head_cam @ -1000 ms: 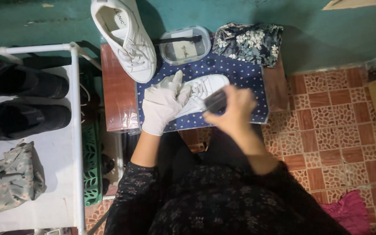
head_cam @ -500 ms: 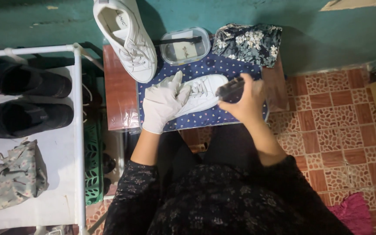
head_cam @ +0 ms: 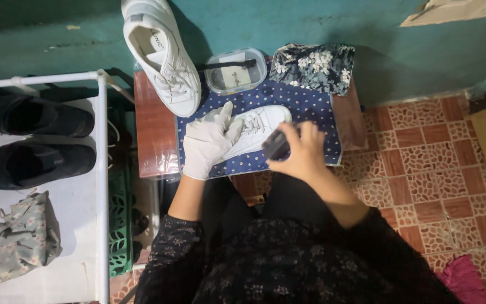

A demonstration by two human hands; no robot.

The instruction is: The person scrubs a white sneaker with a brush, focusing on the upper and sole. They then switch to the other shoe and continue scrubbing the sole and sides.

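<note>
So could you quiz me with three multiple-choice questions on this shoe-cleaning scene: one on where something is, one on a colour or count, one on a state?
1. Where does the clear plastic container sit?
A. On the white rack
B. At the far edge of the dotted blue cloth, between the spare white sneaker and the floral pouch
C. On the tiled floor

2. How many black shoes lie on the white rack?
A. One
B. Two
C. Four

3. How is the left hand dressed?
A. Bare
B. In a white glove
C. In a black mitten

Answers: 1 B, it lies between those two by the wall. 2 B, two lie side by side. 3 B, a white glove covers it as it presses the white sneaker on the cloth, while the bare right hand grips a dark brush.
</note>
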